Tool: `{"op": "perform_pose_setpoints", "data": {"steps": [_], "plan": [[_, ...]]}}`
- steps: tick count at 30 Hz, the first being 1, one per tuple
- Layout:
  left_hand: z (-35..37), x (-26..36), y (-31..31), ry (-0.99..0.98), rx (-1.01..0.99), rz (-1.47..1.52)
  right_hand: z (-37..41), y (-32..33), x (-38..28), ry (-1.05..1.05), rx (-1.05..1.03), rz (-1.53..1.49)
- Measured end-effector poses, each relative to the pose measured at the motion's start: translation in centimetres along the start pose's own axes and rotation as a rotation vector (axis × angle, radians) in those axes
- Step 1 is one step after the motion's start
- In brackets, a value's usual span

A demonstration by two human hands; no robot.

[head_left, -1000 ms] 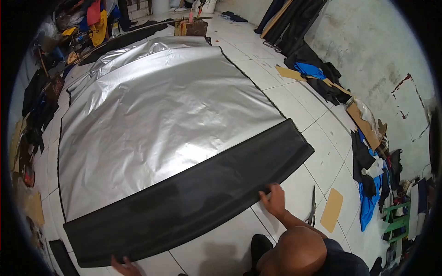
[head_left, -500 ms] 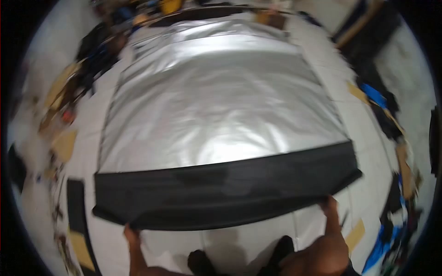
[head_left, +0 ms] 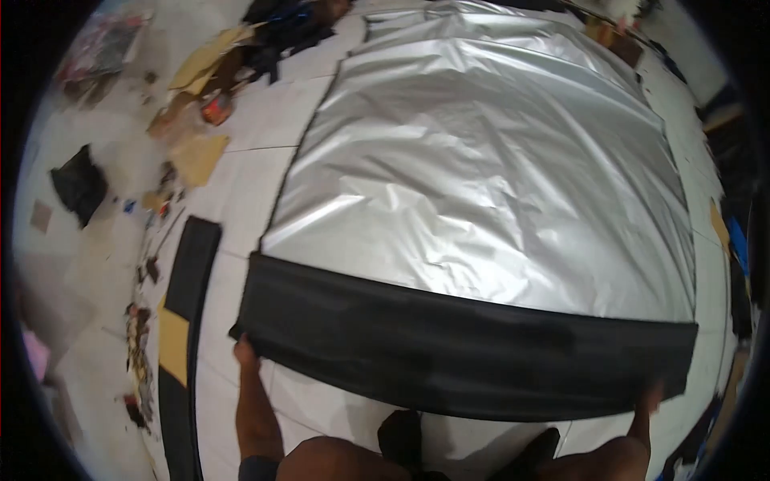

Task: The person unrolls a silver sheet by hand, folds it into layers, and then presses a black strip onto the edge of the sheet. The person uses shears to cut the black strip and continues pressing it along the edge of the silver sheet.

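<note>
A large wrinkled silver sheet lies spread on the light tiled floor. Along its near edge runs a wide black band, its lower edge curving toward my feet. At the band's left corner, my left hand is closed on the black edge. My right hand is at the band's right end, smeared by motion, so its fingers cannot be made out.
A black strip with a tan patch lies on the left. Scraps and tan pieces litter the upper left, near a black bag-like item. My feet are below the band.
The view has swung left, so the sheet appears farther right. My left hand has moved outward to the band's left corner, and my right hand is nearer its right end.
</note>
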State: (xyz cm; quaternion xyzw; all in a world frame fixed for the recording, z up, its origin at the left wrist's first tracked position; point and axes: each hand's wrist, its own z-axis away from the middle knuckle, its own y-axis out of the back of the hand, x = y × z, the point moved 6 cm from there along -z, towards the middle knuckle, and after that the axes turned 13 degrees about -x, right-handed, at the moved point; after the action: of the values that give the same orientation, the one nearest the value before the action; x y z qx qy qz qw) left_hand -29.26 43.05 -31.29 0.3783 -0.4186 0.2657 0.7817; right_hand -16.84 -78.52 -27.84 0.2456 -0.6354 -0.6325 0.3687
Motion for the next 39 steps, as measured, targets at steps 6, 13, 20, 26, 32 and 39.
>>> {"op": "perform_pose_setpoints", "data": {"steps": [6, 13, 20, 26, 32, 39], "plan": [[-1.1, 1.9, 0.1, -0.080, -0.158, 0.255, 3.6, 12.1, -26.6, 0.585, -0.136, 0.085], [-2.5, 2.3, 1.5, -0.046, -0.211, 0.108, 1.0, 10.6, -28.1, 0.604, -0.295, 0.152], [-2.9, 2.0, 4.4, -0.131, -0.035, -0.062, 3.8, 9.8, -26.8, 0.755, -0.309, -0.066], [-3.2, 0.1, 6.4, 0.130, 0.296, -0.236, 8.0, 12.3, -22.0, 0.548, -0.007, -0.271], [6.6, 2.0, -5.6, -0.064, -0.065, -0.197, 13.5, 5.6, -3.6, -0.316, 0.048, -0.362], [12.4, 1.3, -15.1, 0.116, -0.434, 0.041, 14.6, -0.2, 2.0, -0.681, -0.138, -1.370]]}}
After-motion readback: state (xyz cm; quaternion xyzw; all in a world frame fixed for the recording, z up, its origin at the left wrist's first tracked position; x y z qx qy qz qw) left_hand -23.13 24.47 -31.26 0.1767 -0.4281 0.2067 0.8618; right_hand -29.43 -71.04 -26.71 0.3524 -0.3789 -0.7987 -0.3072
